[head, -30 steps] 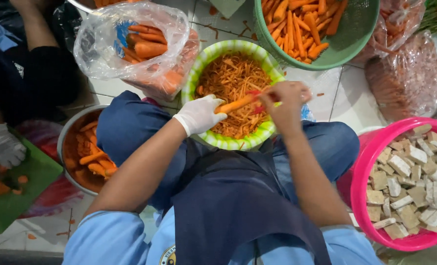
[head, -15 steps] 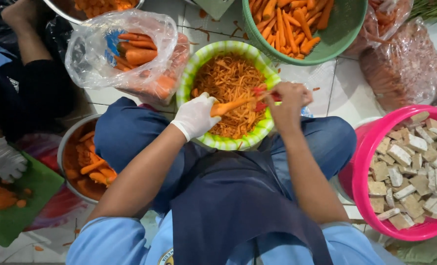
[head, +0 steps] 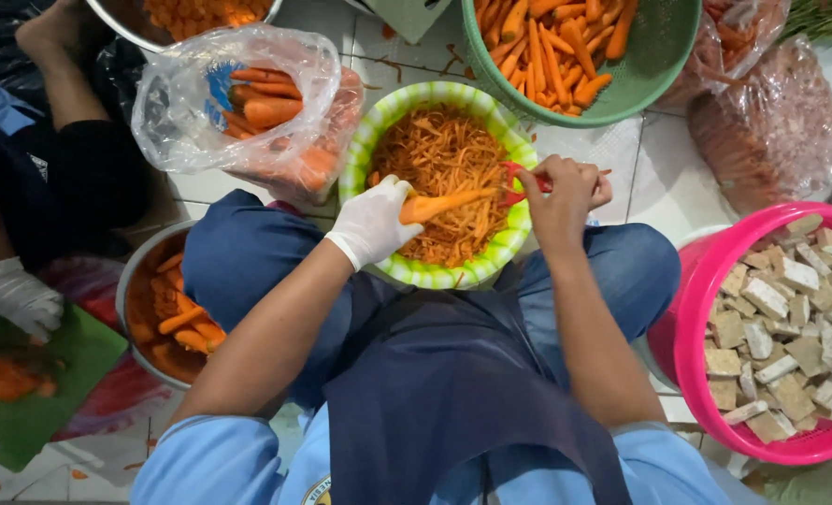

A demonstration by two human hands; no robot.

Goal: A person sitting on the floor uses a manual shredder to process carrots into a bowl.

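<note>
My left hand (head: 377, 221), in a white glove, holds a peeled carrot (head: 444, 203) by its thick end over a green-and-white bowl (head: 439, 277) full of shredded carrot. My bare right hand (head: 560, 194) grips a red-handled peeler (head: 514, 181) at the carrot's tip. The bowl rests between my knees, against my blue trousers and dark apron.
A pink basket (head: 692, 309) of tofu cubes is at my right. A green basket (head: 664, 47) of carrot sticks sits beyond the bowl, a plastic bag of whole carrots (head: 238, 93) to its left, a metal bowl (head: 131, 281) of carrot pieces by my left knee. Another person's gloved hand (head: 14, 295) rests on a green cutting board (head: 33, 393).
My right hand with the peeler has drawn back slightly toward the carrot's tip. The view has shifted a little; the other person's hand stays on the board.
</note>
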